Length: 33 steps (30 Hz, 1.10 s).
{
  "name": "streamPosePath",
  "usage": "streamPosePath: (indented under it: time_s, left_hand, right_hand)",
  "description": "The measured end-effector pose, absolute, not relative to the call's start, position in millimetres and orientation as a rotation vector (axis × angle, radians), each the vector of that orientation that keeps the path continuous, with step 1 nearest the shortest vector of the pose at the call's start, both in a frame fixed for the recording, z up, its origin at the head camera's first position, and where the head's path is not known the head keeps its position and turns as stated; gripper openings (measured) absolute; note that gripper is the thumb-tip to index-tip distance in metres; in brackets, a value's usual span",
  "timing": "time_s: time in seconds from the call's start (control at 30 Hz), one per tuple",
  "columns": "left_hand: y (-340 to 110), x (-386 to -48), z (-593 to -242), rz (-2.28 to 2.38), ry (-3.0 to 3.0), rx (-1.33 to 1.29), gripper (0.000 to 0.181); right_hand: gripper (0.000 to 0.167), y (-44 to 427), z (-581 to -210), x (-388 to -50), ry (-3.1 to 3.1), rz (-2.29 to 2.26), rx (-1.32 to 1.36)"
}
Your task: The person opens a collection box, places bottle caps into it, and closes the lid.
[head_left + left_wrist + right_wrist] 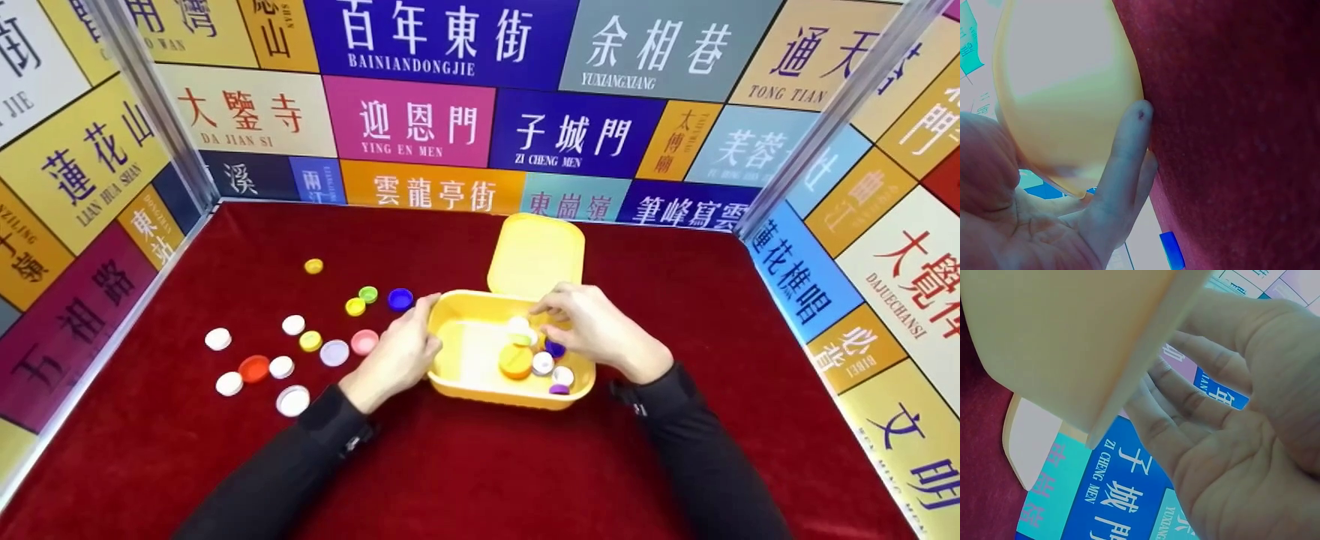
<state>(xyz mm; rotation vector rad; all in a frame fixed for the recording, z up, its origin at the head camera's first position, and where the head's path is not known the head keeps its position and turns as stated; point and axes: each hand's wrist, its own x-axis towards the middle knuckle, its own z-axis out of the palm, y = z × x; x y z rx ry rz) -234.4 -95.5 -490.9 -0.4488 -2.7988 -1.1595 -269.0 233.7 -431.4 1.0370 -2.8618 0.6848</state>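
Note:
A yellow plastic box stands uncovered on the red cloth, with several bottle caps inside. Among them are an orange cap, white caps and a purple one. My left hand grips the box's left end, and in the left wrist view its fingers and thumb lie on either side of the wall. Over the box's right part is my right hand, fingers bent, thumb apart from them, a white cap close by. In the right wrist view the box wall hides its fingertips.
Behind the box lies its yellow lid. Several loose caps are spread left of the box, among them a blue cap, a red cap and a pink cap. Printed panels wall in the back and sides.

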Motion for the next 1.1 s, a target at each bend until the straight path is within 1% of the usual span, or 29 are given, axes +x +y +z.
streamPosePath:
  time_s: [0.2,0.37,0.5,0.67,0.83,0.9,1.0,1.1]
  left_hand:
    - [-95.6,-235.3,-490.7,-1.161,-2.801,-0.444,0.066]
    - [-96.1,-235.9,-491.0,-1.148,-2.798,-0.455,0.065]
    - [-95.3,-237.6,-490.3,-1.153,-2.805,-0.457,0.066]
    - [-93.5,-239.4,-490.5,-1.168,-2.817,-0.452,0.066]
    - [-93.8,-237.9,-490.9,-1.170,-2.824,-0.434,0.067]
    - [-94.2,-237.1,-490.6,-1.173,-2.825,-0.427,0.067]
    - [-94.8,-235.9,-490.5,-1.179,-2.823,-0.425,0.067]
    - [-95.2,-234.9,-491.1,-1.181,-2.826,-0.424,0.067]
  right_hand:
    - [0.023,236.7,-428.9,-270.7,-2.803,0.699,1.021]
    - [0.027,241.6,-426.7,-272.7,-2.778,0.757,0.941]
    - [0.034,248.1,-421.9,-273.4,-2.782,0.810,0.841]
    - [0.047,259.5,-416.6,-269.8,-2.820,0.854,0.656]
    - [0.060,270.9,-422.4,-261.5,-2.906,0.869,0.510]
    - [0.065,274.6,-427.4,-256.8,-2.962,0.946,0.457]
    - [0.072,277.4,-436.0,-249.7,-3.028,1.186,0.385]
    - [0.071,275.8,-444.6,-243.7,-3.046,1.497,0.323]
